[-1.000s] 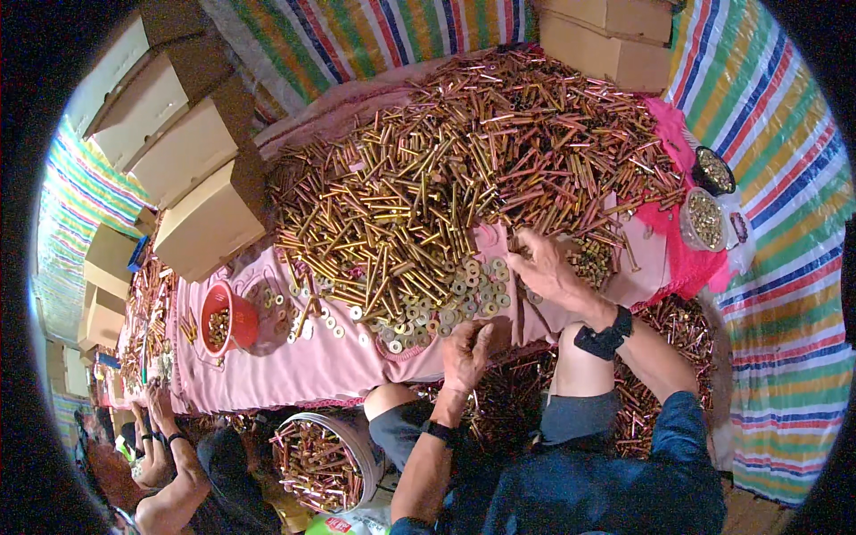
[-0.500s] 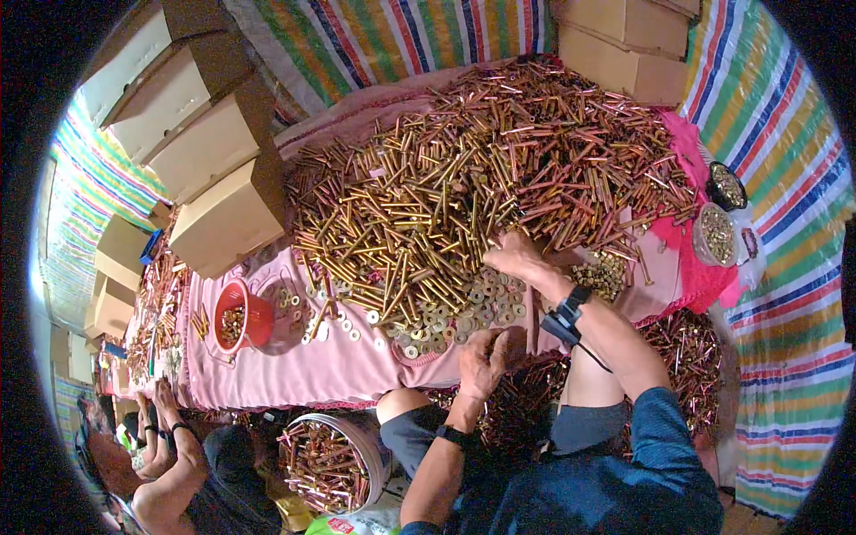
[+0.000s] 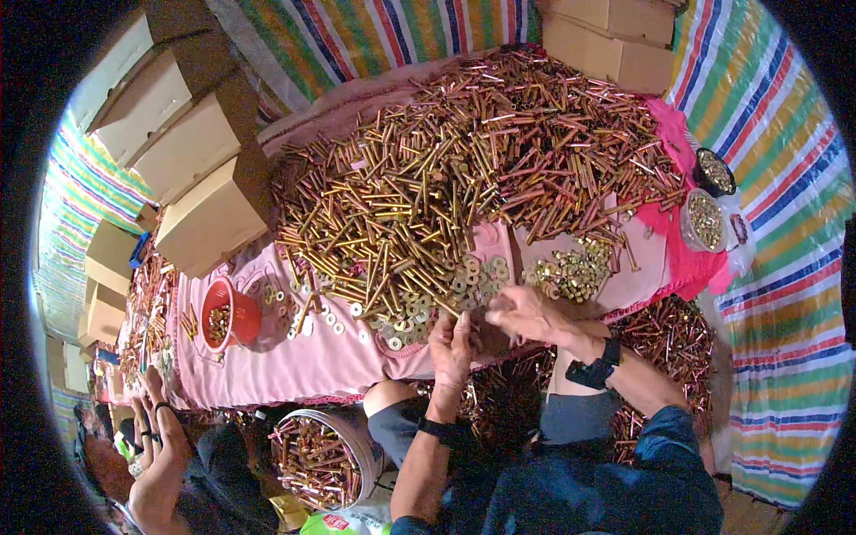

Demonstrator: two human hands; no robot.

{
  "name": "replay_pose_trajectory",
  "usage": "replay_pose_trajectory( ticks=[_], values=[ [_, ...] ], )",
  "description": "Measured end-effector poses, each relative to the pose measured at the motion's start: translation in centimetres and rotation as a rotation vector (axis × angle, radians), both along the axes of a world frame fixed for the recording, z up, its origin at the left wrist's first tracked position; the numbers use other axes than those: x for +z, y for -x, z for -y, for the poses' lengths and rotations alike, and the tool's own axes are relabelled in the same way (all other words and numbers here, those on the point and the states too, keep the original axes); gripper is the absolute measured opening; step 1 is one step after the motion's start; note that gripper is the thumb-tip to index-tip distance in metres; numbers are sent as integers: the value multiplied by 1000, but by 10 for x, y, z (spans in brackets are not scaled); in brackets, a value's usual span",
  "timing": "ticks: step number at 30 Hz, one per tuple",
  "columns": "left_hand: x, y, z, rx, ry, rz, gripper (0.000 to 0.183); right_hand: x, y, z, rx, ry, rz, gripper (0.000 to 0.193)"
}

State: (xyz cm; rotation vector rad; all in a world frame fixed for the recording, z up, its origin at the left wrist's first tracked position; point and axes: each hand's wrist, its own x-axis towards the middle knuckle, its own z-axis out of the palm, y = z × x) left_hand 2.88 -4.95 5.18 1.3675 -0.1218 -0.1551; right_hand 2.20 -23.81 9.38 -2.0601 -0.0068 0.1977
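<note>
My left hand [image 3: 451, 353] is raised at the table's near edge, thumb and fingers pinched together, beside flat metal washers [image 3: 415, 328]. Something small may be in its fingertips, too small to make out. Just to its right, my right hand [image 3: 530, 314] is curled and slightly blurred; what it holds, if anything, is hidden. Beyond both hands spreads a large heap of long brass-coloured bolts [image 3: 392, 209]. A small pile of nuts [image 3: 571, 269] lies beyond my right hand, on the pink cloth [image 3: 294, 361] covering the table.
A red bucket [image 3: 243, 318] holding small metal parts stands at left. Cardboard boxes [image 3: 214, 218] are stacked behind it. Two bowls, one clear [image 3: 704, 221] and one black [image 3: 716, 172], sit far right. Below the table are a white bucket of bolts [image 3: 361, 437] and a co-worker's hand [image 3: 156, 437].
My right hand has drawn back from the bolt heap toward my left hand. The left hand has shifted slightly left, its fingertips now pinched. The co-worker's hand has moved.
</note>
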Motion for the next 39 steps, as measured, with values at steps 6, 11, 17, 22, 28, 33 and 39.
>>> replay_pose_trajectory(
  ticks=[6,11,17,22,28,33,39],
  values=[
    [-10,4,6,129,-173,286,12,-7,-4,19,-47,411,164,18],
    [-15,9,4,129,-293,272,9,-40,-5,20,-12,521,441,16],
    [-21,7,0,151,-493,439,9,5,-13,14,-140,-9,-61,26],
    [-5,14,5,143,-432,357,12,7,-16,9,-190,-140,-212,26],
    [-3,10,5,143,-449,441,11,-6,-23,16,-183,-3,-94,30],
    [-8,11,2,119,-483,421,9,15,-14,3,-236,-414,-164,27],
    [-30,11,0,77,-425,346,9,23,-15,-21,-151,-353,-281,27]
  ],
)
